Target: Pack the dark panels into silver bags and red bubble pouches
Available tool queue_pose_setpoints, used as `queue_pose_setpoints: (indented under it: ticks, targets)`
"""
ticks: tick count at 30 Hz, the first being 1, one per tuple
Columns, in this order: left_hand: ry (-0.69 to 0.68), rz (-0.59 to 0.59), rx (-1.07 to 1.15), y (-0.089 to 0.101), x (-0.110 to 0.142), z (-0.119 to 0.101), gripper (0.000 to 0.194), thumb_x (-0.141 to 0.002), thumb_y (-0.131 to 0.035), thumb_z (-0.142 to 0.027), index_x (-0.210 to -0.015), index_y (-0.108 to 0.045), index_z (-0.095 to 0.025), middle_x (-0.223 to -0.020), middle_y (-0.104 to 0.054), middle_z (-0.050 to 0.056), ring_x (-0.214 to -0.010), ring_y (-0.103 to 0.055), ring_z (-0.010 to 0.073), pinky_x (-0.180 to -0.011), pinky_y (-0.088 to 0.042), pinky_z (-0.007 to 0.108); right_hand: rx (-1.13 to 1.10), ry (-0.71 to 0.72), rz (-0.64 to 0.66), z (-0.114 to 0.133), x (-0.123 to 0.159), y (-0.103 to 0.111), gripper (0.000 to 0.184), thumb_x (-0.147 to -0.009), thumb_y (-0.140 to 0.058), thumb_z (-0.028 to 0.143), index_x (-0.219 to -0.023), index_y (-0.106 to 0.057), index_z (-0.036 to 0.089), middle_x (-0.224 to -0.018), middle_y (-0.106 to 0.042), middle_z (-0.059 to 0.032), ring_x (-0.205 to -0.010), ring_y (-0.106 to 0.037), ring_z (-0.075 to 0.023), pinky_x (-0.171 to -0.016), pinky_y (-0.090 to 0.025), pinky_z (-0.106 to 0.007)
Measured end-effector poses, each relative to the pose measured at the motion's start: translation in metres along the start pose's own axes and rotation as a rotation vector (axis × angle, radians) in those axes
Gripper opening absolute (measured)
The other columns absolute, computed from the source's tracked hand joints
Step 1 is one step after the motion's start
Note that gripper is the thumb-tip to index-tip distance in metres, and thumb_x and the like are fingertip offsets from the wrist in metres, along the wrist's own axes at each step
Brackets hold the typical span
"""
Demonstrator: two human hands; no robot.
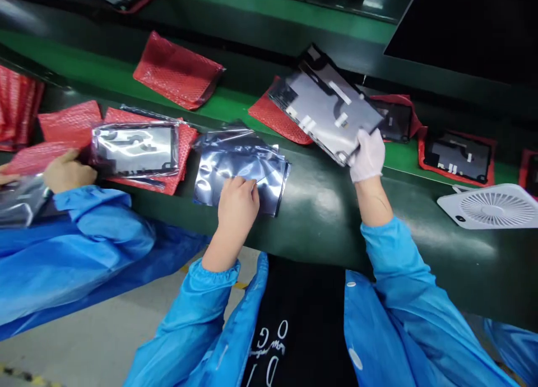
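Note:
My left hand [239,201], bare, rests on a stack of shiny silver anti-static bags [210,171] on the dark green bench. Its fingers are curled and closed at the top bag, pinching the film. A white glove covers my right hand [368,154], which grips the lower right corner of a grey display panel [332,107] with black edges and small white labels. That panel is tilted and held above the bench. Partly beneath it lies a red bubble-wrap pouch [275,118].
At left, a co-worker's hand [69,171] is beside a bagged panel [134,149] on red bubble wrap. Another red pouch [179,70] lies on the green belt [235,90]. Panels on red pouches [458,156] sit to the right, near a white fan [491,206].

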State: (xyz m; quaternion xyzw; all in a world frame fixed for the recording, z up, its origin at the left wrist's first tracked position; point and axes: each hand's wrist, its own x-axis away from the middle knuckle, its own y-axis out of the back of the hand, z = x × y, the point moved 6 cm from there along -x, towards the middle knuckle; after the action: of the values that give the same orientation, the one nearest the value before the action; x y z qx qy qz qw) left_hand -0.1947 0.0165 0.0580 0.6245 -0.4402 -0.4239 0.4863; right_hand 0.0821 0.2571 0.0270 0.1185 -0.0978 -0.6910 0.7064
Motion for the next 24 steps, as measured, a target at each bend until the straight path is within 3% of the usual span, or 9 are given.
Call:
queue_pose_setpoints:
  ticks: [2,4,7,10,13,17,21,24]
  targets:
    - [0.076,-0.063,0.057,0.008,0.024,0.005,0.038,-0.110,-0.050,-0.030,-0.112,-0.085,-0.016,-0.093,-0.068,0.014,-0.093,-0.066,0.0317,-0.083,-0.053,0.043,-0.140,-0.009,-0.018,-0.004,0.058,0.039,0.060,-0.102,-0.043,0.048,-0.152,-0.061,0.022,-0.138,-0.073,-0.0148,-0.141,-0.069,-0.0334,-0.110,-0.065,-0.050]
    - [0.151,-0.082,0.142,0.010,0.043,0.011,0.032,-0.106,-0.059,-0.035,-0.104,-0.087,-0.019,-0.092,-0.070,0.011,-0.091,-0.068,0.0280,-0.078,-0.052,0.038,-0.213,-0.061,0.003,-0.012,0.111,0.070,0.062,-0.094,-0.052,0.054,-0.147,-0.066,0.024,-0.131,-0.076,-0.0147,-0.126,-0.077,-0.0344,-0.101,-0.069,-0.049]
    - [0.239,0.030,0.317,-0.004,0.059,0.017,0.020,-0.095,-0.071,-0.033,-0.092,-0.085,-0.019,-0.080,-0.068,0.005,-0.079,-0.066,0.0210,-0.077,-0.051,0.033,-0.197,-0.193,0.091,-0.028,0.169,0.101,0.058,-0.086,-0.061,0.059,-0.133,-0.074,0.027,-0.118,-0.080,-0.0128,-0.104,-0.082,-0.0348,-0.088,-0.072,-0.051]
    - [0.272,0.146,0.514,-0.023,0.065,0.017,0.035,-0.092,-0.069,-0.029,-0.121,-0.085,-0.018,-0.069,-0.061,-0.002,-0.067,-0.059,0.0171,-0.075,-0.051,0.031,-0.180,-0.279,0.203,-0.035,0.202,0.116,0.049,-0.081,-0.068,0.057,-0.120,-0.077,0.029,-0.116,-0.082,-0.0119,-0.105,-0.082,-0.0370,-0.093,-0.070,-0.056]
    - [0.291,0.178,0.687,-0.036,0.065,0.011,0.050,-0.095,-0.066,-0.032,-0.141,-0.080,-0.018,-0.072,-0.068,-0.001,-0.070,-0.063,0.0186,-0.081,-0.057,0.033,-0.093,-0.287,0.294,-0.029,0.219,0.116,0.038,-0.077,-0.072,0.053,-0.106,-0.079,0.029,-0.113,-0.083,-0.0106,-0.112,-0.080,-0.0385,-0.104,-0.066,-0.057]
    - [0.290,0.189,0.843,-0.046,0.062,-0.001,0.041,-0.098,-0.062,-0.034,-0.127,-0.087,-0.018,-0.115,-0.085,0.009,-0.108,-0.077,0.0251,-0.108,-0.059,0.040,-0.057,-0.281,0.371,-0.021,0.228,0.094,0.034,-0.077,-0.068,0.050,-0.100,-0.077,0.027,-0.109,-0.083,-0.0087,-0.109,-0.079,-0.0364,-0.106,-0.064,-0.055]
    - [0.317,0.238,0.786,-0.050,0.067,-0.006,0.045,-0.104,-0.055,-0.034,-0.134,-0.083,-0.017,-0.114,-0.086,0.010,-0.102,-0.078,0.0254,-0.104,-0.062,0.041,-0.037,-0.243,0.378,-0.025,0.226,0.076,0.036,-0.078,-0.065,0.053,-0.100,-0.075,0.026,-0.112,-0.082,-0.0091,-0.113,-0.078,-0.0359,-0.111,-0.061,-0.055]
    - [0.155,0.291,0.671,-0.046,0.074,-0.019,0.053,-0.106,-0.053,-0.035,-0.152,-0.072,-0.015,-0.124,-0.084,0.011,-0.110,-0.078,0.0265,-0.105,-0.061,0.040,-0.052,-0.199,0.322,-0.025,0.229,0.078,0.041,-0.083,-0.064,0.056,-0.109,-0.076,0.026,-0.120,-0.082,-0.0101,-0.121,-0.077,-0.0355,-0.115,-0.059,-0.054]
